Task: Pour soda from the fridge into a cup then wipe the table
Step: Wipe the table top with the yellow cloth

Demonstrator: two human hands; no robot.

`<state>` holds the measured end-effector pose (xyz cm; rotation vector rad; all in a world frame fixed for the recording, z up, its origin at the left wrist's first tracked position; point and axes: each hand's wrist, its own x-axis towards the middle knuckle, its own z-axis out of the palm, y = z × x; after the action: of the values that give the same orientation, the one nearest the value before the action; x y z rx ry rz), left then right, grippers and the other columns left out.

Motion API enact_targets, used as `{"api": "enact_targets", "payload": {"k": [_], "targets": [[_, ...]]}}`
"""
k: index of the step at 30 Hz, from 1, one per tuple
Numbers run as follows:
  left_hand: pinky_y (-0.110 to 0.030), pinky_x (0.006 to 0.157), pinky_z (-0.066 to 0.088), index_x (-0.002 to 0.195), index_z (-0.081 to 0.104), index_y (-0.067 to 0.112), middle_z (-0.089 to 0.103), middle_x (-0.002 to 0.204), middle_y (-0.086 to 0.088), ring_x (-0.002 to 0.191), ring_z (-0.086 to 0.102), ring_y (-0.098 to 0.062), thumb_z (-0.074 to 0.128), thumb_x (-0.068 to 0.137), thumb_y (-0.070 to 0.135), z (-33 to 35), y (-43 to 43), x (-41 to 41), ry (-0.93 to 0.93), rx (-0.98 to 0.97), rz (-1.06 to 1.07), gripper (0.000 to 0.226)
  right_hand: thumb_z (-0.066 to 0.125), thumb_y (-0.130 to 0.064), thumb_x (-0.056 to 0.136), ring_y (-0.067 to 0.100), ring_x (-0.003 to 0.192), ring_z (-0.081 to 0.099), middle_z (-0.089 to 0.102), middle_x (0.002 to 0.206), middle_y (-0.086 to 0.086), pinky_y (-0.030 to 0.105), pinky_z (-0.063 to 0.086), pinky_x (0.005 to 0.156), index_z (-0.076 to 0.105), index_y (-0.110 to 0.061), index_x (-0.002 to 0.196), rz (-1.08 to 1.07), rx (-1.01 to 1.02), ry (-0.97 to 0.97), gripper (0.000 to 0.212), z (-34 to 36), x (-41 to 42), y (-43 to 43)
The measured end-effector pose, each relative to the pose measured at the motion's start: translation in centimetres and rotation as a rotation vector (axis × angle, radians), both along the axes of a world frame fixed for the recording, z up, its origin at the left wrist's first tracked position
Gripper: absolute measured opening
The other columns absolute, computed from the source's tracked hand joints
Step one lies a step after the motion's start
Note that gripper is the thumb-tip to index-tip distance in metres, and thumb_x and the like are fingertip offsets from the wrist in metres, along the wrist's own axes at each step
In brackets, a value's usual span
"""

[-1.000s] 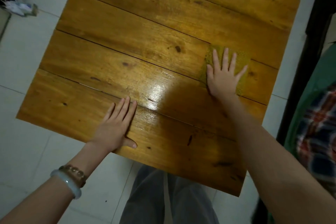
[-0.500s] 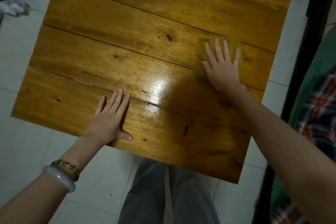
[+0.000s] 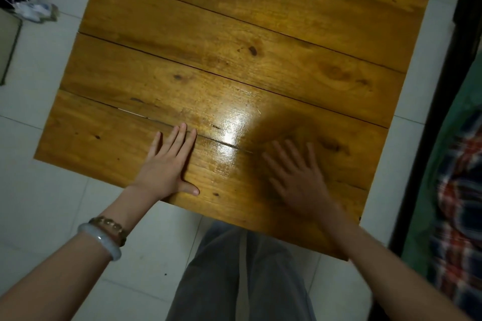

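A wooden plank table fills the view, with a glossy wet-looking shine near its front middle. My left hand lies flat on the table by the front edge, fingers together, holding nothing. My right hand is motion-blurred, palm down with fingers spread, near the front right. It presses on a yellow-green cloth, of which only a blurred patch shows beyond the fingertips. No cup or soda is in view.
White floor tiles surround the table. Cables and small items lie on the floor at the far left. A dark frame and green and plaid fabric stand close along the right. My legs in grey trousers are at the table's front edge.
My right hand has slid the cloth from the far right of the table toward me and slightly left. My left hand has stayed flat in place.
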<state>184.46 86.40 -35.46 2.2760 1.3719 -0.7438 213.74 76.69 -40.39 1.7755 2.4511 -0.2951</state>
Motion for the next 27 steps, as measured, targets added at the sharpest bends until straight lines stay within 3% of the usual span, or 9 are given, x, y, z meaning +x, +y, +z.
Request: {"api": "enact_targets", "payload": {"k": [3,6,10,14,19,27], "targets": [[-0.047,0.114,-0.011,0.143,-0.022,0.016,-0.021,0.154,-0.007,0.141,-0.019,-0.018,0.066,0.047,0.077,-0.1,0.0,0.0,0.0,-0.001,-0.004,0.144,0.02,-0.049,0.097,0.033,0.142,0.018,0.023,0.154,0.011,0.063,0.012,0.11,0.019,-0.025,0.147,-0.269,0.014,-0.069,0.057,-0.4,3.3,2.3],[-0.046,0.113,-0.013,0.14,-0.027,0.017,-0.026,0.151,-0.006,0.139,-0.023,-0.016,0.064,0.047,0.078,0.0,0.0,0.2,0.014,0.001,-0.007,0.144,0.023,-0.05,0.096,0.035,0.142,0.019,0.023,0.154,0.012,0.065,0.005,0.109,0.024,-0.025,0.147,-0.5,0.033,-0.043,0.057,-0.5,-1.7,4.6],[-0.044,0.113,-0.013,0.143,-0.023,0.013,-0.022,0.153,-0.011,0.14,-0.021,-0.017,0.07,0.05,0.073,0.7,-0.1,1.2,0.058,0.001,0.003,0.145,0.027,-0.053,0.094,0.032,0.142,0.018,0.023,0.155,0.007,0.063,0.008,0.11,0.025,-0.031,0.146,-0.235,-0.015,0.078,0.057,0.0,-8.7,3.1],[-0.044,0.113,-0.012,0.146,-0.016,0.006,-0.016,0.156,-0.015,0.145,-0.013,-0.024,0.072,0.054,0.068,1.3,-0.3,2.7,0.107,0.006,0.015,0.142,0.031,-0.053,0.095,0.027,0.142,0.02,0.025,0.154,0.001,0.059,0.01,0.112,0.025,-0.034,0.146,-0.114,-0.02,0.118,0.055,0.0,-6.0,-1.4],[-0.045,0.114,-0.011,0.141,-0.027,0.005,-0.025,0.153,-0.011,0.142,-0.02,-0.021,0.075,0.052,0.065,1.2,-0.6,4.2,0.128,-0.051,0.028,0.148,0.026,-0.058,0.094,0.027,0.143,0.016,0.025,0.154,0.003,0.061,0.012,0.112,0.023,-0.034,0.146,-0.233,-0.019,0.041,0.057,0.0,2.9,-2.5],[-0.045,0.114,-0.012,0.131,-0.038,0.011,-0.037,0.145,-0.004,0.136,-0.031,-0.018,0.076,0.05,0.064,1.3,-0.4,4.1,0.109,-0.116,0.098,0.15,0.024,-0.057,0.095,0.033,0.142,0.02,0.024,0.154,0.008,0.067,0.01,0.107,0.024,-0.029,0.147,-0.521,0.018,-0.046,0.059,-0.5,8.9,11.3]]}}
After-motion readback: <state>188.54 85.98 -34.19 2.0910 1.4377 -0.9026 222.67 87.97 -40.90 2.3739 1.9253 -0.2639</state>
